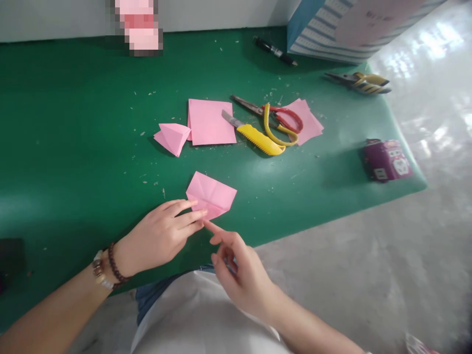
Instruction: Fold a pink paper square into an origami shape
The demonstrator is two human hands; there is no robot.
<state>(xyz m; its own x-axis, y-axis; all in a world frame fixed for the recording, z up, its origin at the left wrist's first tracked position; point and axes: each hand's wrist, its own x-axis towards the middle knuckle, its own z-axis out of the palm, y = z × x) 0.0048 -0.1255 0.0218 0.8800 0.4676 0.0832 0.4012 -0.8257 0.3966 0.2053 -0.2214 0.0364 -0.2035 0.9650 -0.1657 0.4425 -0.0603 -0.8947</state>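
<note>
Paper, pink, thin, creased, partly folded, flat on green worktop near front edge, just ahead of both hands. Left hand palm down, fingers extended and flat, fingertips pressing paper's near left corner; likely pinning sheet so fold stays put. Not closed around anything. Right hand loosely curled, index finger stretched forward, tip touching or just short of paper's near edge, cannot tell which; holding nothing. Hands close together, nearly meeting at that corner. Beaded bracelet on left wrist.

Further back, within reach: folded pink piece, pointed, standing slightly puffed; flat pink square just beside it, crisp edges; more pink sheets to the right, partly under scissors. Scissors with metal blades, red and yellow loop handles. Utility knife, yellow ribbed plastic grip, short metal blade, lying against square's corner and touching scissors handle. Tools parked mid-worktop, clear of the folding spot.

Far edge: black pen, pliers with yellow and black striped grips, striped paper bag standing upright. Small purple box, printed, glossy, near right corner. Worktop matte, smooth, rounded corner, strewn with tiny pale paper scraps. Pale concrete floor beyond, shiny further off.
</note>
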